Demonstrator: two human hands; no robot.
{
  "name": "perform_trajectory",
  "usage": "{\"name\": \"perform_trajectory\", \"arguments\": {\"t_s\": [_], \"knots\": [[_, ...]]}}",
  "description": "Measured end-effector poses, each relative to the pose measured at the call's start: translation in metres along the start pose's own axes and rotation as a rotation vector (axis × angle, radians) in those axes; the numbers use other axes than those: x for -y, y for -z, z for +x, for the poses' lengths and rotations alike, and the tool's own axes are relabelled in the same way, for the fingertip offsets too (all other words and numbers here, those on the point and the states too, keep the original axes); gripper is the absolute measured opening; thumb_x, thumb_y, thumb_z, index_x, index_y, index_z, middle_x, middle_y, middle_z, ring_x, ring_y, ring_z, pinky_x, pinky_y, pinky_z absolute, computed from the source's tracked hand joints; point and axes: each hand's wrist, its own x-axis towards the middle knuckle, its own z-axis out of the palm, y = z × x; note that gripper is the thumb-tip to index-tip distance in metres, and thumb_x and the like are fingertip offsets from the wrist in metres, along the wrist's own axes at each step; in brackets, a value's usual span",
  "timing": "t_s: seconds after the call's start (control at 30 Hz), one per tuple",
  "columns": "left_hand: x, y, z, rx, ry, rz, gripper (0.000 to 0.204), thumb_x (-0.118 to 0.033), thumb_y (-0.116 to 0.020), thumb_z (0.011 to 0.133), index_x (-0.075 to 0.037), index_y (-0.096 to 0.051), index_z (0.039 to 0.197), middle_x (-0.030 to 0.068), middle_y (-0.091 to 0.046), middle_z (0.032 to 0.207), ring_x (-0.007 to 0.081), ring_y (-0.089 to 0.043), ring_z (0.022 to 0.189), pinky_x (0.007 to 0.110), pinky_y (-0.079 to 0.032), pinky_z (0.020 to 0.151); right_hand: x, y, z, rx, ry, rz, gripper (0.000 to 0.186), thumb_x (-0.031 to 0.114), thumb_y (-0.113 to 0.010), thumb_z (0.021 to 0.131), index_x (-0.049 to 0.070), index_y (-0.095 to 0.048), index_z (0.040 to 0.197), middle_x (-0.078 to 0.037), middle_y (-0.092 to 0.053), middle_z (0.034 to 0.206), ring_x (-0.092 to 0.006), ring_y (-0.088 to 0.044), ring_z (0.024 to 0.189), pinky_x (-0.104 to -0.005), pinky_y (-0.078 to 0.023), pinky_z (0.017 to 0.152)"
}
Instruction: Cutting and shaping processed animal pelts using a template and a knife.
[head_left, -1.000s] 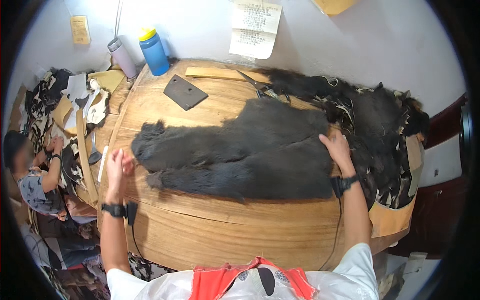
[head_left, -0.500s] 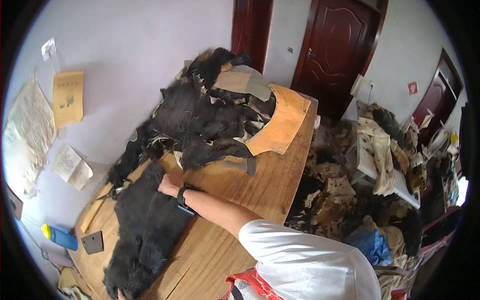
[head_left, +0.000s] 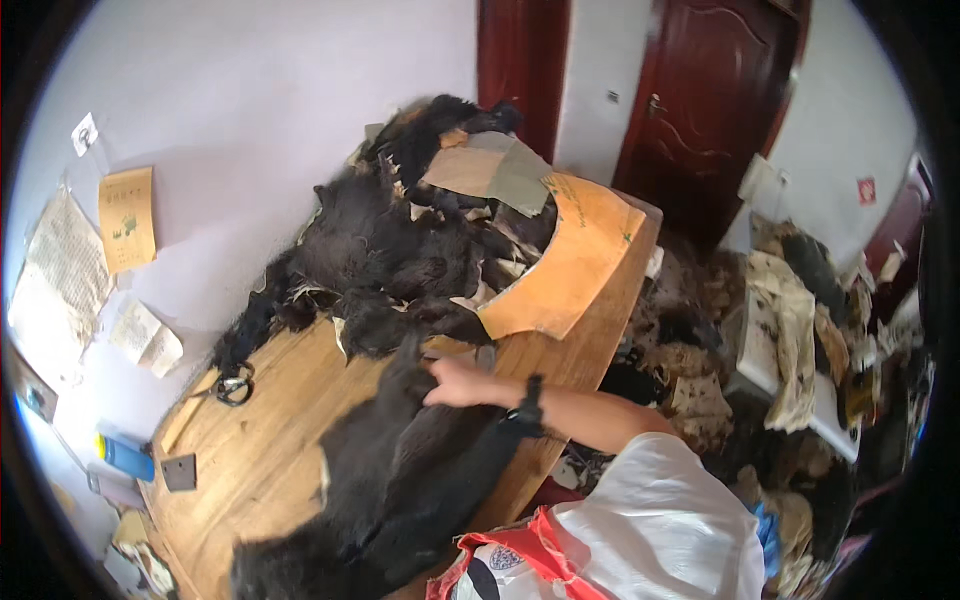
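A long black fur pelt [head_left: 370,470] stretches across the wooden table [head_left: 255,430], its hair side up and its outline slightly blurred. My right hand [head_left: 458,383] is closed on the pelt's far edge, with a dark watch on the wrist. Just beyond the fingers, a curved blade-like tool [head_left: 484,357] lies partly hidden. My left hand is out of sight.
Black fur pieces [head_left: 370,240] are heaped against the wall, with an orange curved template [head_left: 575,260] on their right. Scissors [head_left: 235,385], a wooden strip [head_left: 188,412], a dark flat piece [head_left: 180,472] and a blue bottle [head_left: 127,457] lie leftward. Hides [head_left: 690,400] cover the floor at right.
My right hand has pulled the pelt rightward across the table, uncovering wood and the scissors on the left. My left hand, at the pelt's near end before, has left the view.
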Motion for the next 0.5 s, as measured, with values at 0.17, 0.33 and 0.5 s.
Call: {"name": "perform_trajectory", "arguments": {"t_s": [0.17,0.33,0.5], "knots": [[0.075,-0.116,-0.017,0.109,-0.059,-0.197,0.055,-0.019,-0.055,0.093,0.006,-0.05,0.141,0.0187,-0.056,0.143,0.037,-0.056,0.129,0.051,-0.044,0.112,-0.101,0.196,-0.022,-0.244,0.127,0.058,0.047,0.025,-0.079,0.075,-0.006,-0.069,0.109,-0.025,-0.073,0.099,-0.0353,-0.071,0.095,-0.0428,-0.053,0.087],[0.14,-0.326,0.049,0.011,0.384,-0.015,0.037,-0.014,-0.049,0.1,0.002,-0.057,0.132,0.0105,-0.065,0.128,0.0252,-0.063,0.116,0.039,-0.051,0.101,-0.136,0.397,-0.068,-0.526,-0.095,0.066,0.042,0.013,-0.073,0.082,-0.007,-0.067,0.118,-0.018,-0.073,0.106,-0.0267,-0.071,0.097,-0.0378,-0.054,0.088],[0.188,-0.385,0.093,0.207,0.426,-0.028,0.037,-0.005,-0.057,0.099,0.004,-0.052,0.134,0.0154,-0.063,0.129,0.0259,-0.063,0.116,0.041,-0.051,0.101,-0.24,0.462,-0.063,-0.948,-0.295,-0.755,0.051,0.018,-0.073,0.085,0.001,-0.059,0.131,-0.021,-0.066,0.121,-0.0354,-0.063,0.116,-0.0445,-0.051,0.098]]}}
